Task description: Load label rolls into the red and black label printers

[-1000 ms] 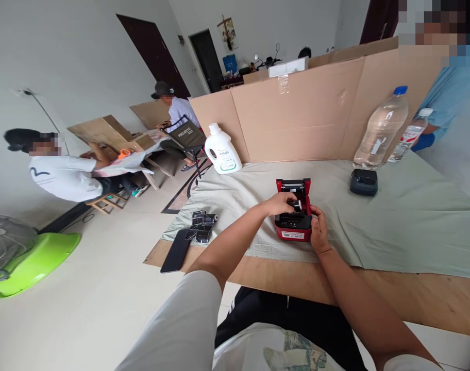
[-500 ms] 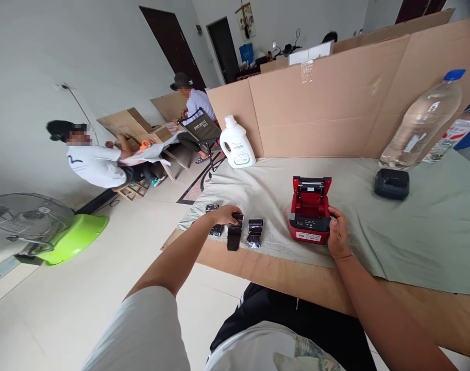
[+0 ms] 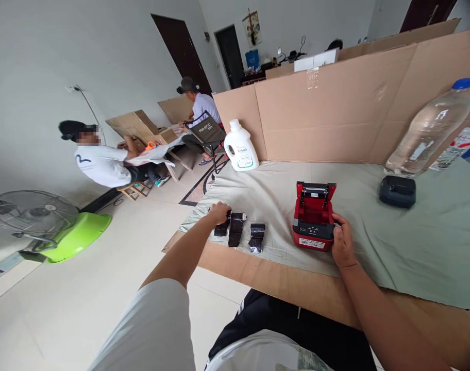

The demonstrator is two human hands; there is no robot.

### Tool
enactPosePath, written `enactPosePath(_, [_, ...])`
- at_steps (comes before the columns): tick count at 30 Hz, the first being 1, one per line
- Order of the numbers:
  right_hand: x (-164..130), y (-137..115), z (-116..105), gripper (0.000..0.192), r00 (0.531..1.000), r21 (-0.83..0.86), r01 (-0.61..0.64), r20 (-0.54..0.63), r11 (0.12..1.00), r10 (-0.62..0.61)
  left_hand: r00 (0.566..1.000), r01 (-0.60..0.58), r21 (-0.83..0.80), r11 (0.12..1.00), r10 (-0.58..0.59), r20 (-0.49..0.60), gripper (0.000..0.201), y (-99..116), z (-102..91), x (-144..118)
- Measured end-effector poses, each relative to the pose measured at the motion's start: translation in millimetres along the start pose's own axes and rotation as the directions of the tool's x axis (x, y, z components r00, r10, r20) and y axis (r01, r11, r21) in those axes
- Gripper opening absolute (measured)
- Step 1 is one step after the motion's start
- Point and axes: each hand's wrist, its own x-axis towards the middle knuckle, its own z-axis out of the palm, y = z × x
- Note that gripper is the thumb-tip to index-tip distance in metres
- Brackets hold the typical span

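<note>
A small red and black printer (image 3: 313,216) stands on the grey-green cloth (image 3: 393,247) with its lid up and its bay empty. My right hand (image 3: 342,242) rests against its right side, thumb on the front corner. To the left, three black rolls lie in a row: the left roll (image 3: 221,229), the middle roll (image 3: 237,228) and the right roll (image 3: 257,236). My left hand (image 3: 218,212) is on the left roll, fingers curled over its top.
A white detergent bottle (image 3: 240,147) stands at the cloth's far left. A black device (image 3: 398,190) and a big clear water bottle (image 3: 428,136) sit at the right. A cardboard wall (image 3: 335,113) backs the table. Two people sit at the left; a fan (image 3: 30,211) stands over a green basin (image 3: 74,234).
My left hand left the printer's bay, carried a black roll to the left and set it down among the others. It now sits on the leftmost roll. The right hand stayed on the printer.
</note>
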Motion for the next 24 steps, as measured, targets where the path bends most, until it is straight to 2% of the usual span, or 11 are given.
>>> enactPosePath(3, [-1,2,0,0.042,1.0,0.005,-0.014,0.01,1.0,0.014,1.0,0.015,0.02,1.0,-0.015,0.006,0.045,5,-12.2,-1])
enactPosePath(7, [-1,0,0,0.044,0.998,0.019,-0.052,0.019,0.998,0.052,0.999,0.033,0.039,0.999,-0.034,0.021,0.036,7,-56.8,-6])
enactPosePath(10, [0,-3,0,0.044,0.99,0.061,-0.136,0.036,0.989,0.134,0.986,-0.087,-0.137,0.987,0.105,0.128,0.032,29,-94.1,-22])
enactPosePath(12, [1,-6,0,0.044,0.983,0.08,-0.182,0.052,0.98,0.178,0.892,-0.243,-0.43,0.869,0.375,0.253,0.036,59,-112.2,-38])
enactPosePath(14, [2,-10,-1,0.045,0.981,0.063,-0.186,0.06,0.98,0.183,0.7,-0.328,-0.657,0.679,0.642,0.314,0.041,99,-122.3,-54])
enactPosePath(16, [2,-17,-3,0.047,0.988,0.0,-0.14,0.062,0.99,0.14,0.531,-0.34,-0.776,0.532,0.789,0.309,0.041,142,-124.2,-61])
enactPosePath(17, [2,-21,-4,0.05,0.993,-0.044,-0.096,0.065,0.994,0.099,0.477,-0.365,-0.805,0.469,0.836,0.271,0.04,163,-122.5,-60])
enactPosePath(18, [3,-25,-5,0.053,0.996,-0.09,-0.041,0.071,0.995,0.047,0.46,-0.407,-0.814,0.414,0.863,0.209,0.038,183,-119.2,-57])
enactPosePath(20, [4,-34,-7,0.062,0.992,-0.173,0.101,0.095,0.98,-0.085,0.521,-0.543,-0.75,0.378,0.852,0.052,0.032,218,-109.5,-42])
enactPosePath(22, [5,-43,-9,0.064,0.968,-0.236,0.244,0.115,0.941,-0.222,0.606,-0.66,-0.579,0.48,0.794,-0.033,0.028,245,-97.8,-25])
enactPosePath(24, [7,-49,-10,0.054,0.934,-0.282,0.355,0.144,0.892,-0.326,0.672,-0.702,-0.341,0.625,0.74,-0.028,0.03,264,-86.6,-11])
